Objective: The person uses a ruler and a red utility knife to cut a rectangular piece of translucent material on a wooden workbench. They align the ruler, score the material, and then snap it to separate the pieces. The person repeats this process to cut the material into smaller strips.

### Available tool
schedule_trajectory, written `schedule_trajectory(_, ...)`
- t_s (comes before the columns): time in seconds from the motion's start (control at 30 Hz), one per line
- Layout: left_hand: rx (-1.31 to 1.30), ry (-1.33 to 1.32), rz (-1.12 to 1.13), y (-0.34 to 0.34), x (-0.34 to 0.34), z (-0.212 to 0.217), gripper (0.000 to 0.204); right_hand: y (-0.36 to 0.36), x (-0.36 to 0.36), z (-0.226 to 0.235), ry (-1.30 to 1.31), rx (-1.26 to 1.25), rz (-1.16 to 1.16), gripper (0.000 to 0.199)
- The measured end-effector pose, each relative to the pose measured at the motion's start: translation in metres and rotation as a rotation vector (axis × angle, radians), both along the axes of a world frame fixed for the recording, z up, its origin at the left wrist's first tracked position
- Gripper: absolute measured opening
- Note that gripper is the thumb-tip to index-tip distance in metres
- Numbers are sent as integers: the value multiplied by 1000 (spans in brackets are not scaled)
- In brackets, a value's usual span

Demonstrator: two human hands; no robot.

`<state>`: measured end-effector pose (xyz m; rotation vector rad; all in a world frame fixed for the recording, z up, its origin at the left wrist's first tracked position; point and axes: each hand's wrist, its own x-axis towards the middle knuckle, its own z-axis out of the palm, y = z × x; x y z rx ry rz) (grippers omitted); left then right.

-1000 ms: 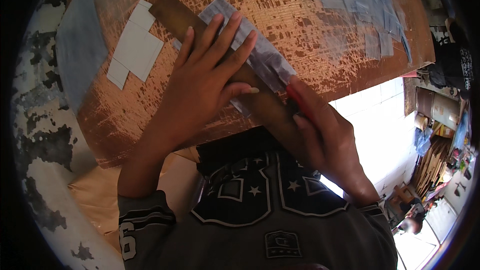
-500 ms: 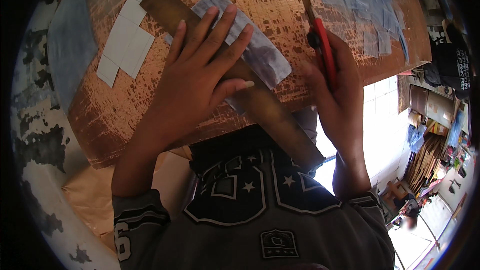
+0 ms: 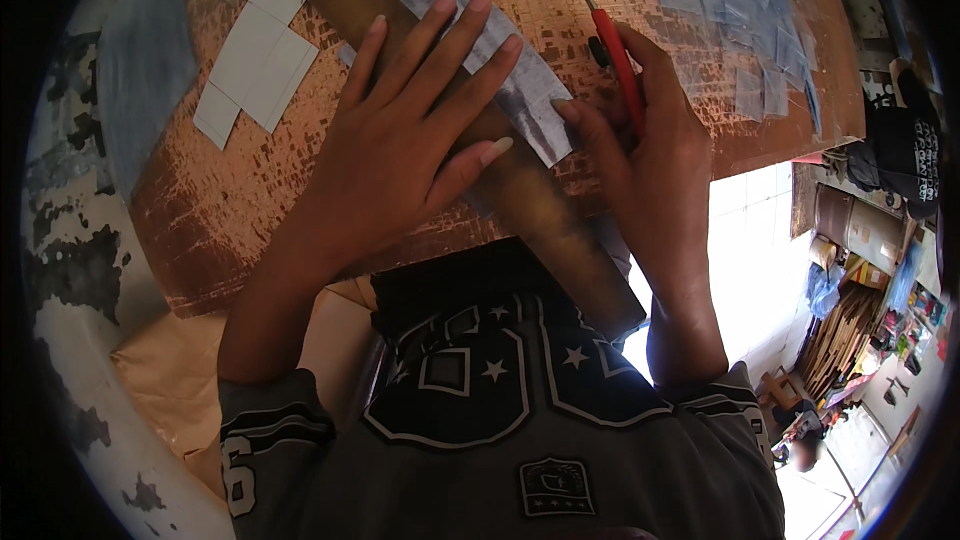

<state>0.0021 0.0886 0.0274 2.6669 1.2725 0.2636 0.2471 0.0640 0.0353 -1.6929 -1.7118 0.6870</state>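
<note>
My left hand (image 3: 400, 135) lies flat with spread fingers on a long, brownish flat bar (image 3: 560, 230), pressing it to the worktable. Beneath the bar is a grey-blue sheet piece (image 3: 535, 105), most of which shows on the bar's right side. A red box cutter (image 3: 622, 65) is gripped in my right hand (image 3: 660, 135), its thin blade pointing away from me. The thumb of that hand reaches the sheet piece's right edge. To the left of the bar lies a white card template (image 3: 260, 60) with lines drawn on it.
The scratched brown worktable (image 3: 240, 210) ends just before my body. Translucent bluish sheet pieces (image 3: 715, 0) are heaped at its far right. A larger bluish sheet (image 3: 150, 70) covers the left side. Brown paper (image 3: 170, 370) sits below the table's left edge.
My right hand has shifted left, bringing its thumb to the sheet piece's edge, and the cutter has tilted left. My left hand stays pressed on the bar.
</note>
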Motion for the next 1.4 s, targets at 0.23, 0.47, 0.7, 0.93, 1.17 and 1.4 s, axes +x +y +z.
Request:
schedule_trajectory(0.23, -5, -4, -2, 2, -1, -3, 71, -1, 0, -2, 12, 1, -5, 63)
schedule_trajectory(0.47, -2, -5, -2, 2, -2, -4, 71, 0, 0, -1, -17, 38, 22, 61)
schedule_trajectory(0.7, 10, -23, 9, 1, -1, -5, 71, 0, 2, -4, -19, 42, 26, 61)
schedule_trajectory(0.93, 40, -16, 21, 2, 2, -6, 72, 0, 1, -2, -36, 35, 25, 60)
schedule_trajectory(1.17, 31, -24, 33, 1, 3, -6, 73, 0, 1, -2, -25, 33, 24, 60)
schedule_trajectory(1.4, 24, -30, 33, 1, 3, -6, 73, 0, 1, -3, -31, 42, 28, 60)
